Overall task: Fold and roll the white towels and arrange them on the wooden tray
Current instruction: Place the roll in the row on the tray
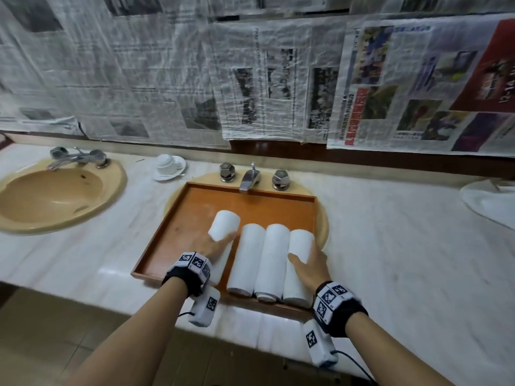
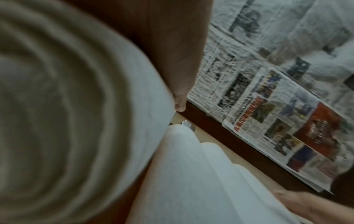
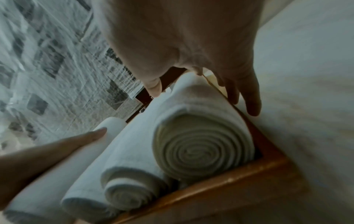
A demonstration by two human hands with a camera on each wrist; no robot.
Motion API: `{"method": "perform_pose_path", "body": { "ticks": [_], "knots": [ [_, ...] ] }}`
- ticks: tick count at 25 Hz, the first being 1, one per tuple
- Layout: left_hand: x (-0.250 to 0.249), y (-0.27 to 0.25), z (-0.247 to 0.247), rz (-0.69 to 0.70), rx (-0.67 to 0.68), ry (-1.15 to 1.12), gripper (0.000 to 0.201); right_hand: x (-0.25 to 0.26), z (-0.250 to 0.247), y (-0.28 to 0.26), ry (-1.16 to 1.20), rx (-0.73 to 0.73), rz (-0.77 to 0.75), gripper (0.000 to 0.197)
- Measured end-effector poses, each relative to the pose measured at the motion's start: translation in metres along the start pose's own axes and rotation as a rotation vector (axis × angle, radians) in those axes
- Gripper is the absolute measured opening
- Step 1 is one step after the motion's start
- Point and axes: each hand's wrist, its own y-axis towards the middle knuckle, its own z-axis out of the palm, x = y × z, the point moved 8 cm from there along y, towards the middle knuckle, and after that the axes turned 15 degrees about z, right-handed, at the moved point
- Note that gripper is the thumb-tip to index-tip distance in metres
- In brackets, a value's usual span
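Left hand (image 1: 216, 246) grips the tilted rolled towel (image 1: 224, 225); your flat right hand (image 1: 309, 264) steadies the row, so lower squarely or it unrolls.

The four rolled towels (image 1: 249, 257) are matt white terry cloth, their spiral ends softly ribbed. The tray (image 1: 178, 232) is smooth orange-brown wood with a slight sheen. The countertop (image 1: 390, 246) looks like polished pale marble. The taps (image 1: 252, 178) are shiny chromed metal, the basin (image 1: 55, 196) glossy tan ceramic. Crinkled newspaper (image 1: 250, 79) covers the wall.
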Motion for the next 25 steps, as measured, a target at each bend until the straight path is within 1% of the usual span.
{"method": "perform_pose_path", "body": {
  "ticks": [2, 4, 7, 10, 13, 15, 18, 25],
  "knots": [
    [0.016, 0.003, 0.01, -0.061, 0.074, -0.01, 0.081, -0.011, 0.005, 0.003, 0.026, 0.013, 0.034, 0.085],
    [0.022, 0.004, 0.016, -0.09, 0.105, -0.043, 0.086, -0.016, 0.008, 0.004, 0.02, 0.017, 0.054, 0.081],
    [0.02, 0.007, 0.021, -0.091, 0.11, -0.053, 0.085, -0.02, 0.009, 0.004, 0.043, 0.035, 0.083, 0.078],
    [0.017, 0.007, 0.028, -0.078, 0.151, -0.016, 0.082, -0.021, 0.008, 0.003, 0.067, 0.04, 0.089, 0.076],
    [0.018, 0.009, 0.028, -0.074, 0.149, 0.01, 0.082, -0.02, 0.007, 0.004, 0.085, 0.034, 0.091, 0.076],
    [0.02, 0.01, 0.026, -0.079, 0.134, 0.041, 0.086, -0.019, 0.007, 0.004, 0.083, 0.032, 0.093, 0.075],
    [0.02, 0.01, 0.024, -0.041, 0.107, 0.084, 0.093, -0.018, 0.009, 0.003, 0.076, 0.045, 0.11, 0.075],
    [0.019, 0.012, 0.024, -0.031, 0.099, 0.061, 0.098, -0.018, 0.009, 0.005, 0.062, 0.043, 0.129, 0.074]
  ]
}}
